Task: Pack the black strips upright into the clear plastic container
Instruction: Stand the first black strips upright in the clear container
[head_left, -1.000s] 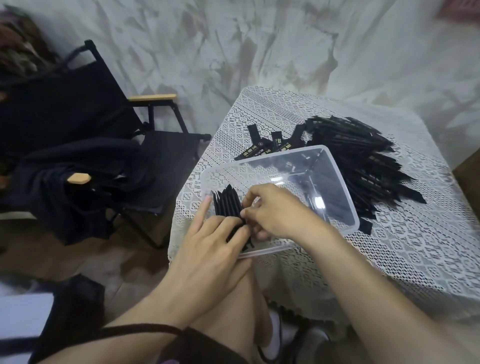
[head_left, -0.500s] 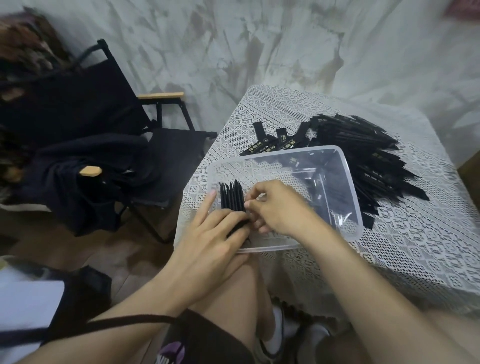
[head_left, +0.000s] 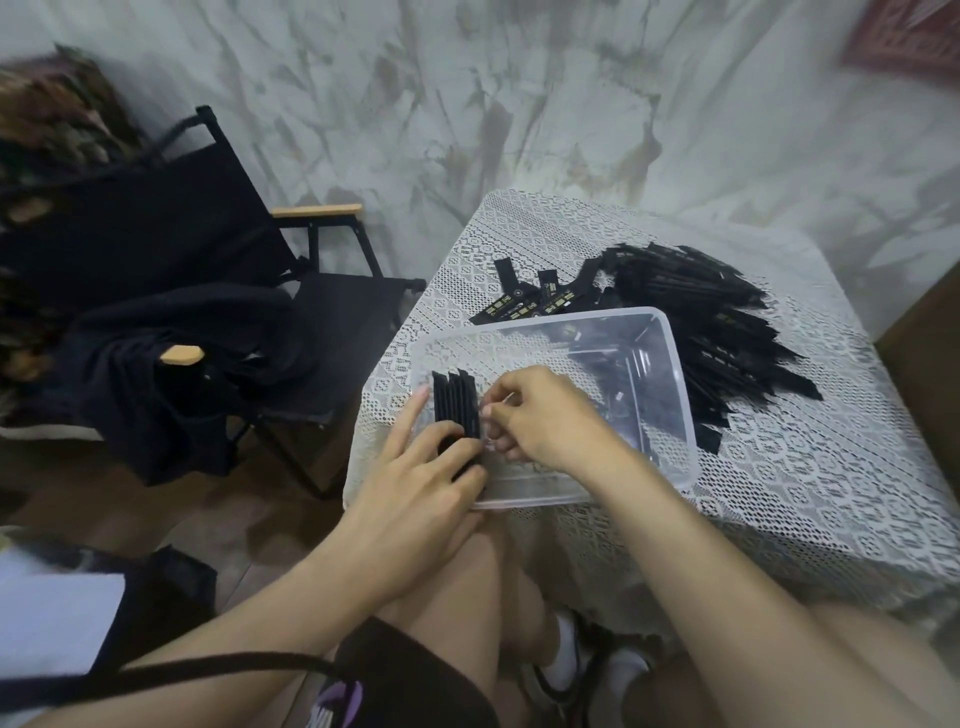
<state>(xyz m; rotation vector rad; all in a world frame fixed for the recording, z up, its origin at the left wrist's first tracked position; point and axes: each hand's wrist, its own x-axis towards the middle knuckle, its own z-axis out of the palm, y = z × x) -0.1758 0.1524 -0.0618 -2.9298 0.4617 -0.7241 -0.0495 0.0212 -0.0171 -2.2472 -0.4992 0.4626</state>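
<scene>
A clear plastic container (head_left: 675, 374) sits at the near edge of the lace-covered table (head_left: 805, 493). A small bundle of black strips (head_left: 457, 397) stands upright against its left wall. My left hand (head_left: 415, 488) holds this bundle: the index finger runs straight along the container's left side and the other fingers curl over the strips. My right hand (head_left: 545, 415) is inside the container, its curled fingertips pinching the bundle's right side. A large loose pile of black strips (head_left: 717, 332) lies on the table behind and to the right of the container.
A few strips with gold print (head_left: 524, 306) lie flat just behind the container. A black folding chair (head_left: 332, 312) draped with dark clothing (head_left: 171, 364) stands to the left of the table. My knees are under the table's near edge.
The upright strips, fanned out a second ago, now stand closer together and more even at the top. Both hands have stayed on the bundle.
</scene>
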